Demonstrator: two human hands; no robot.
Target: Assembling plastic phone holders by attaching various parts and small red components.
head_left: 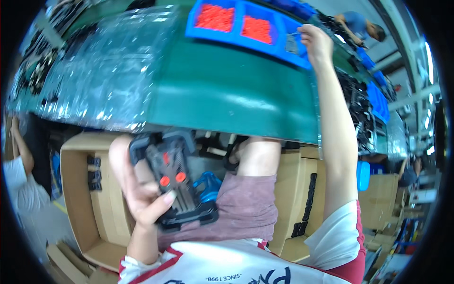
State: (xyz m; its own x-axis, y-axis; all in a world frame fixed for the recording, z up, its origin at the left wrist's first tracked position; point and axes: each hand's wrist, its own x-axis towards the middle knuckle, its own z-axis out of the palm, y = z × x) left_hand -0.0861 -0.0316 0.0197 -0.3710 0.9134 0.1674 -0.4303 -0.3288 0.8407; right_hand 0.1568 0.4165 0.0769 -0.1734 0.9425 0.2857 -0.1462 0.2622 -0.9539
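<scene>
My left hand (138, 196) is wrapped round a black plastic holder-like frame (190, 191), tilted above my lap, with the thumb pressed on its face. Two round orange-red pieces (180, 177) and a smaller red one sit in the frame's middle. At the far right of the bench, my right hand (316, 43) is over the end compartment of a blue divided tray (236, 39). Its fingers are pinched on what looks like a thin metal pin (295, 33). Beneath them lie thin grey metal pieces (291, 46). Small orange-red parts (215, 17) fill the tray's other two visible compartments.
The green bench (227, 99) carries clear plastic sheeting (109, 66) on the left. Open cardboard boxes stand at my left (75, 199) and right (294, 208), with black parts inside. Black parts (359, 106) are heaped beyond my right arm. Other people are farther off.
</scene>
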